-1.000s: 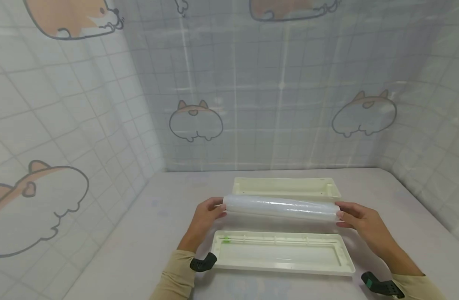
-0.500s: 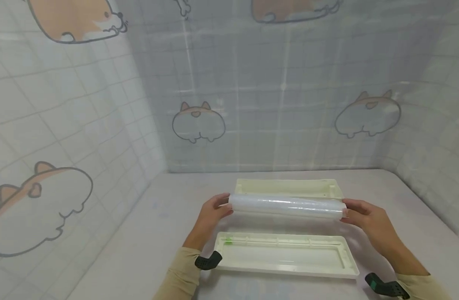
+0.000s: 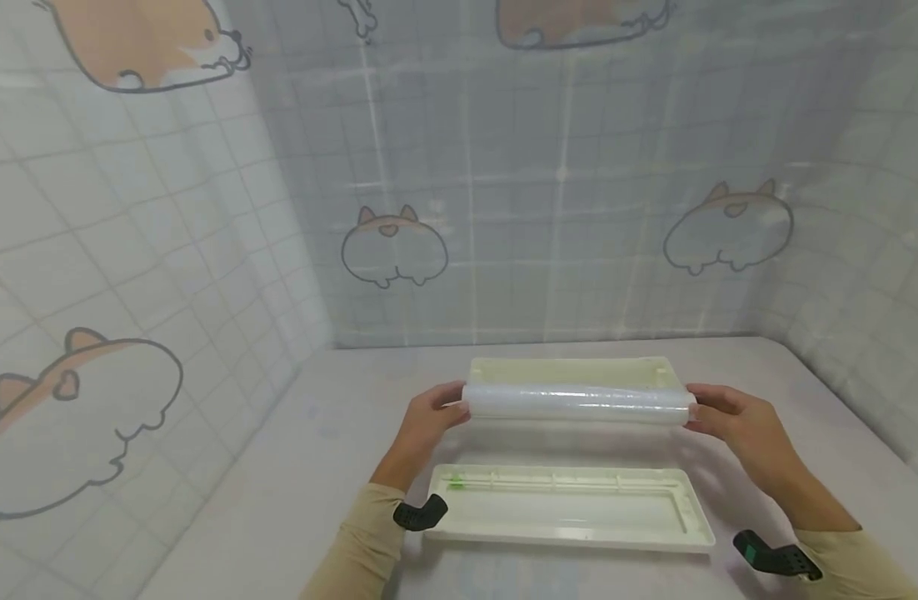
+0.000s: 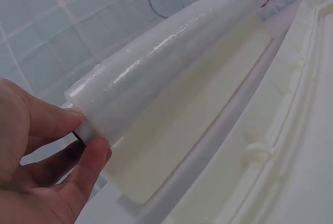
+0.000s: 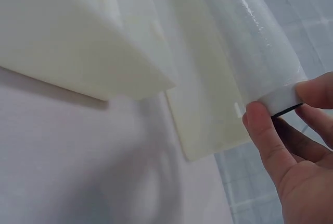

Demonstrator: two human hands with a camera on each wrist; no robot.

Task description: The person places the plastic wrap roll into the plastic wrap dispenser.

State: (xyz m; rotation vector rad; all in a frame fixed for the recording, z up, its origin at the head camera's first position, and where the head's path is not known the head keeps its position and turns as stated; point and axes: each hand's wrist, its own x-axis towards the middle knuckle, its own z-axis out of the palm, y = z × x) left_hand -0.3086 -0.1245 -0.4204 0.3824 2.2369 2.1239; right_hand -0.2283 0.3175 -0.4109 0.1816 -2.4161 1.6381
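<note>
A roll of clear plastic wrap hangs level above the table, held between both hands. My left hand grips its left end, thumb and fingers around the core's tip, as the left wrist view shows up close. At the other end my right hand pinches the white core end. Just behind and below the roll lies a cream plastic box, partly hidden by it. In front of the roll lies a cream lid-like tray with a rail and a small green slider along its far edge.
A pale cloth-covered table carries both cream parts. Patterned curtain walls with cartoon dogs enclose the back and sides. Each sleeve bears a black wrist device, the left one close to the front tray's left corner.
Both hands have raised the roll a little in the head view and shifted it slightly right, towards the cream box behind. It now sits more level. The front tray looks unmoved on the table.
</note>
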